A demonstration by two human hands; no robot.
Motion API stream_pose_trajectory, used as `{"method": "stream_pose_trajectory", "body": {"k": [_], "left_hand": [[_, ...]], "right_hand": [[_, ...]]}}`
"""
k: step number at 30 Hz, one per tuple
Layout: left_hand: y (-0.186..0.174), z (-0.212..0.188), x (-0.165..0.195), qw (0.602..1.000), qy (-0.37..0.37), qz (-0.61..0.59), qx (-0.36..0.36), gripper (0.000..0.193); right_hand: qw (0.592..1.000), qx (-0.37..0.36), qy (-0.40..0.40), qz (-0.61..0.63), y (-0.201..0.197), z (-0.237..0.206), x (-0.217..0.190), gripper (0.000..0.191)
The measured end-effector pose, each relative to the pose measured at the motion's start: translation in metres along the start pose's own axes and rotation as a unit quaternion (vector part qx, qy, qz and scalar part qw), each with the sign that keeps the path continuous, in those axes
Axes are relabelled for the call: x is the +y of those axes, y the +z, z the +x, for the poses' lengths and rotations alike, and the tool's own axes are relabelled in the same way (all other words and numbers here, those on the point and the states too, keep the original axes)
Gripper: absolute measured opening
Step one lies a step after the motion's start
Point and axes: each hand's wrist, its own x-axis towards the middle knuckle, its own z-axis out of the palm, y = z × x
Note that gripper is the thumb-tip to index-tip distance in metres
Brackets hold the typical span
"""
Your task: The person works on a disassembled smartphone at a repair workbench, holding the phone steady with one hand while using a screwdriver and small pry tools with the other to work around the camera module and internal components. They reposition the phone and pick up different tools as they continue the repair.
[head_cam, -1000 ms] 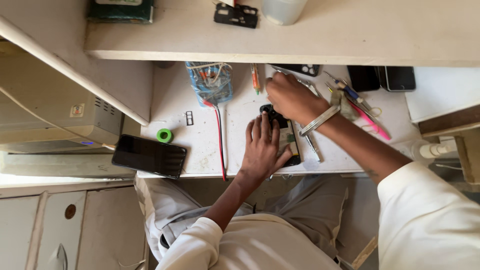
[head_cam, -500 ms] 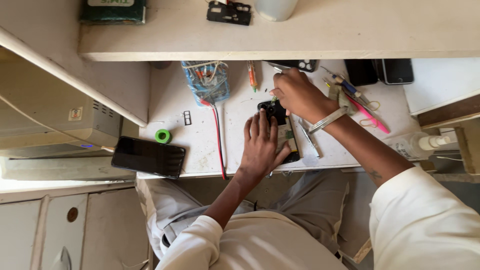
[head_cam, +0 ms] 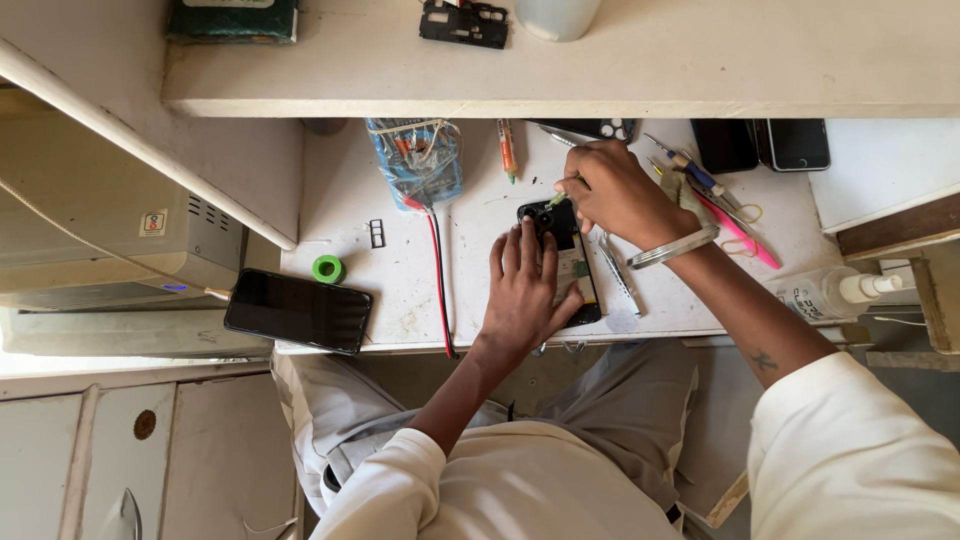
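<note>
Your left hand (head_cam: 522, 290) lies flat, pinning the opened phone (head_cam: 566, 262) on the white bench (head_cam: 400, 280), its long axis running away from you, while your right hand (head_cam: 615, 192) pinches a small tool (tip barely visible) at the far end.

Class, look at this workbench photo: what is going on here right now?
A person seated at a white workbench is working on an opened phone. The left hand lies flat on it, pinning it down. The right hand pinches a small tool at the phone's upper end. Another dark phone lies at the bench's left edge, beside a green tape roll.
</note>
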Motion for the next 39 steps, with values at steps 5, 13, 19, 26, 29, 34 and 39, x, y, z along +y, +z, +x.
{"method": "stream_pose_trajectory", "body": {"k": [5, 13, 19, 26, 29, 34, 39], "left_hand": [[0.000, 0.001, 0.000, 1.000, 0.000, 0.007, -0.006, 0.073], [-0.001, 0.000, 0.000, 1.000, -0.001, 0.001, -0.008, 0.074], [0.000, 0.000, 0.000, 1.000, -0.002, 0.006, -0.010, 0.073], [0.000, 0.000, 0.000, 1.000, -0.002, 0.004, -0.010, 0.074], [0.000, 0.000, 0.000, 1.000, 0.001, 0.006, -0.011, 0.074], [0.000, 0.000, 0.000, 1.000, -0.002, -0.001, -0.017, 0.074], [0.000, 0.000, 0.000, 0.999, -0.002, 0.011, -0.030, 0.073]], "right_hand": [[1.000, 0.004, 0.010, 0.000, 0.001, 0.000, 0.001, 0.022], [1.000, 0.010, 0.009, -0.005, 0.003, 0.000, 0.000, 0.023], [1.000, 0.007, 0.007, -0.013, 0.003, -0.001, -0.002, 0.022], [1.000, -0.002, 0.011, -0.004, 0.002, -0.001, -0.004, 0.023], [1.000, 0.006, -0.001, 0.015, 0.004, -0.002, -0.004, 0.023], [1.000, 0.004, 0.004, 0.025, 0.005, 0.002, 0.007, 0.022], [0.993, 0.020, 0.079, 0.083, 0.003, 0.005, 0.031, 0.018]]}}
